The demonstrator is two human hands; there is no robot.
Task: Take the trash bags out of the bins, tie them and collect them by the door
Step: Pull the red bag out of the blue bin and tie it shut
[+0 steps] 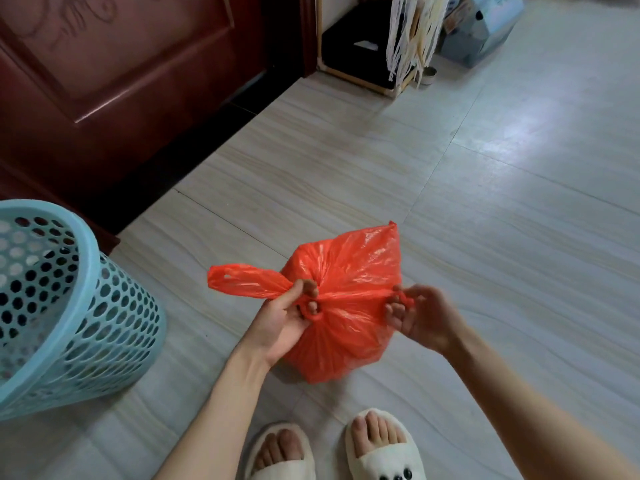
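Note:
A full red trash bag [349, 271] rests on the tiled floor in front of my feet. My left hand [284, 320] grips one twisted handle at the bag's neck, with that handle's loose loop sticking out to the left. My right hand [420, 317] pinches the other handle, pulled taut to the right across the top of the bag. A light blue perforated bin [79, 313] stands at the left and leans; no bag shows in it. The dark red door [114, 67] fills the upper left.
A black-lined wooden shelf unit [360, 46] with hanging white fringe stands beside the door frame. A pale blue box [485, 29] sits at the upper right. My white slippers [377, 452] are at the bottom edge. Pale floor tiles stretch to the right.

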